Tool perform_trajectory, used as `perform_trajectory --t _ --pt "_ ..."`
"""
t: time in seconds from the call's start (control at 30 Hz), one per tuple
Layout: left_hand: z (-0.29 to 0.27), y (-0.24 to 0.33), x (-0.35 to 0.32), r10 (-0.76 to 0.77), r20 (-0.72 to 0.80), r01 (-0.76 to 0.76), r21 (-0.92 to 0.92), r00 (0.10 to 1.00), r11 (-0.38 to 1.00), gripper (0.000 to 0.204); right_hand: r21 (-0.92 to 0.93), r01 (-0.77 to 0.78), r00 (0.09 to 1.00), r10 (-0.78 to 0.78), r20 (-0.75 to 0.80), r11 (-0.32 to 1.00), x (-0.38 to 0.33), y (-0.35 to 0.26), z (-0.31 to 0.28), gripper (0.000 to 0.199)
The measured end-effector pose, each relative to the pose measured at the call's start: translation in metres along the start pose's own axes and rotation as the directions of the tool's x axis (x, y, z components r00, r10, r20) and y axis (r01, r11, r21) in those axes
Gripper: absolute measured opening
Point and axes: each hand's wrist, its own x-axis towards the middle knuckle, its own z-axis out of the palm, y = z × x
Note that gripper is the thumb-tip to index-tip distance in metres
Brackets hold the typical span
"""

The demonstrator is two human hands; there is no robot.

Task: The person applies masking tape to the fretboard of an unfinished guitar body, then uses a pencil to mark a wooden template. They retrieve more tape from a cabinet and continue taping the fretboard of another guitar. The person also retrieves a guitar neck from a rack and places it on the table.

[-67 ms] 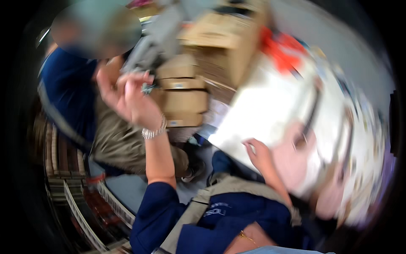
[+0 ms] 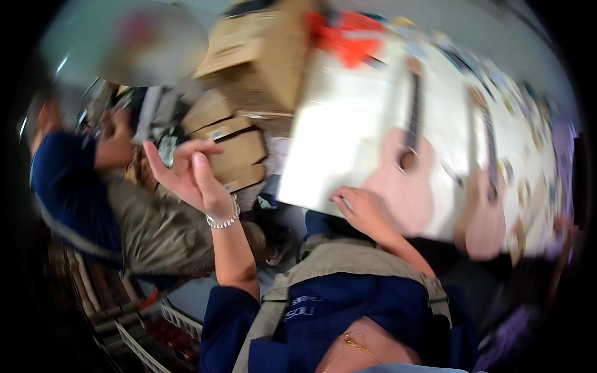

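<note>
We've got our left hand [image 2: 198,176] raised off the table's left side, palm and fingers opened out, index finger extended, the others bent; nothing seen in it. Bead-like bracelet [image 2: 224,214] on that wrist. Behind that hand, in view, sits a group of small brown cardboard boxes [image 2: 239,152]; we read no contact. Our right hand [image 2: 365,210] is low at the near left corner of the white table [image 2: 342,137], fingers loosely curled. Blur there, so we can't tell whether it pinches something small or presses on the tabletop. Nearest to it: pale pink guitar [image 2: 407,202], lying face up on the table, round sound hole showing, dark neck pointing away from us. Our right hand and forearm overlap its lower left edge in view; can't tell if they touch. Second pink guitar [image 2: 485,224] lies to its right, well apart from the hand, neck also pointing away. Orange-red bag or cloth [image 2: 351,43] on the far left part of the table, large cardboard box [image 2: 283,59] just left of that. Co-worker in a navy shirt [image 2: 71,177] sits to our left, forearm raised; what that hand holds is too blurred to tell. White-edged crate [image 2: 142,349] lower left.
</note>
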Motion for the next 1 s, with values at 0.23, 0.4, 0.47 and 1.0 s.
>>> perform_trajectory --t 0.23,0.4,0.47,1.0 --pt "0.126 -0.012 -0.173 -0.567 0.650 0.610 0.195 0.505 0.768 0.055 0.003 -0.065 0.890 0.059 -0.452 0.998 -0.107 0.026 -0.096 0.015" --pt "0.175 0.001 -0.202 -0.257 0.846 0.204 0.179 0.467 0.962 0.038 0.140 -0.365 0.557 0.336 -0.759 0.921 -0.185 0.047 -0.140 0.016" --pt "0.197 0.018 -0.208 -0.238 0.870 0.230 0.149 0.431 0.962 0.032 0.219 -0.467 0.381 0.419 -0.824 0.857 -0.216 0.054 -0.172 0.017" --pt "0.345 0.110 -0.352 -0.462 0.804 0.353 0.338 0.373 0.873 0.028 -0.118 -0.991 0.061 0.554 -0.830 -0.068 -0.404 0.389 -0.514 0.045"
